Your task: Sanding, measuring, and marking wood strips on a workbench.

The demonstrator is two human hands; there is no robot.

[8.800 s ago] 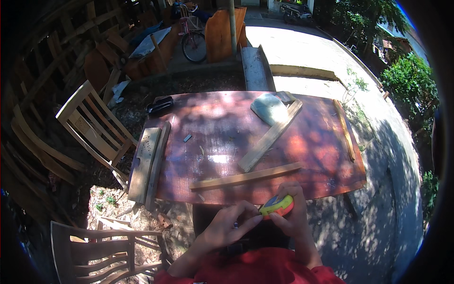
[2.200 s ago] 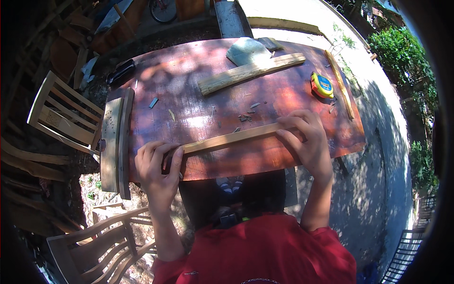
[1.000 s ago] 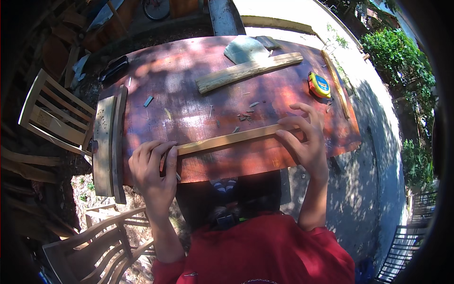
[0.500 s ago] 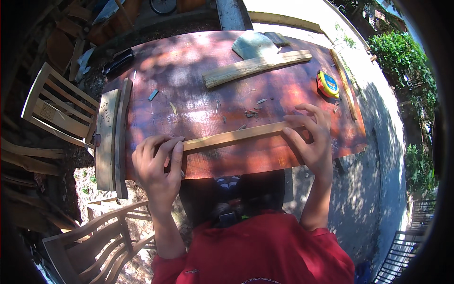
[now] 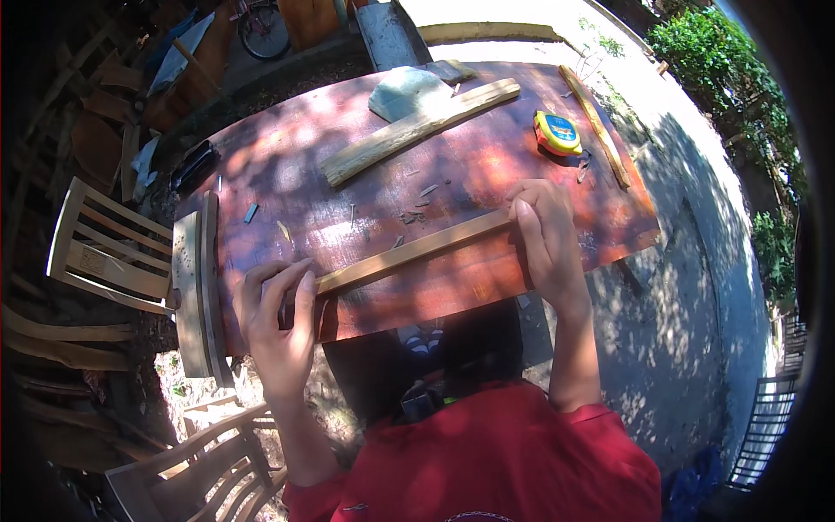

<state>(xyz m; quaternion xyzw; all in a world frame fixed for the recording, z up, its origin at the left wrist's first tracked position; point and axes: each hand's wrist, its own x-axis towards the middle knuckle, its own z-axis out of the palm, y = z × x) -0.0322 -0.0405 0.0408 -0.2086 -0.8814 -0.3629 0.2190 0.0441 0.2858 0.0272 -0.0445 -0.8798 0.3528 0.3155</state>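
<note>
Between my hands a narrow wooden strip [image 5: 413,250] runs across the near part of the reddish-brown table [image 5: 287,196], its right end a little farther from me. My left hand [image 5: 277,317] grips the strip's left end, thumb on the near side and fingers curled over it. At the other end my right hand [image 5: 546,239] is closed round the wood, the fingers folded and hiding that tip. Beyond the strip lie several small wood chips [image 5: 413,216] and a nail [image 5: 352,216].
A rough wooden stick [image 5: 417,130] lies toward the back beside a pale flat slab [image 5: 409,91]. A yellow and red tape measure [image 5: 557,133] rests at right, near a thin batten [image 5: 596,126]. Two boards [image 5: 191,291] line the left edge; wooden chairs [image 5: 113,248] stand beyond.
My right hand's fingers, spread before, have closed round the strip's right end. My head view has turned, so the table and everything on it appear tilted and shifted left.
</note>
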